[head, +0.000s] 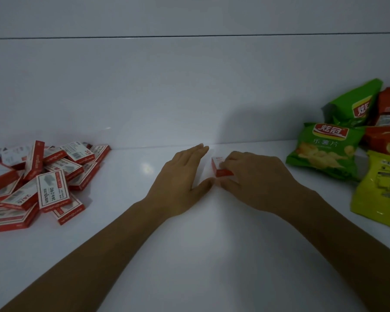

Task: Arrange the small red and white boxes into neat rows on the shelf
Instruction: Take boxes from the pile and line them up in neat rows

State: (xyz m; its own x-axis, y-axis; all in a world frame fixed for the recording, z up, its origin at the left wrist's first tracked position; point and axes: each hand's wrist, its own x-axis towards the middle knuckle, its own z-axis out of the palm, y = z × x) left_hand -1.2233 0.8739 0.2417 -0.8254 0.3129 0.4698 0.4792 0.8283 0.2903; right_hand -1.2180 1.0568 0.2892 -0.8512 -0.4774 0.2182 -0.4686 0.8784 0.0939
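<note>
A glossy white shelf surface meets a white back panel. A thin dark horizontal seam crosses the panel near its top. Lighting is dim; a faint glare spot marks the surface.

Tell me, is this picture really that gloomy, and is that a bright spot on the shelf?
Head view: dim, bluish light throughout; yes, a soft glare patch on the glossy white shelf, left of the left hand; a shadow on the back wall above the right hand; the small box it grips looks blurred.
</note>
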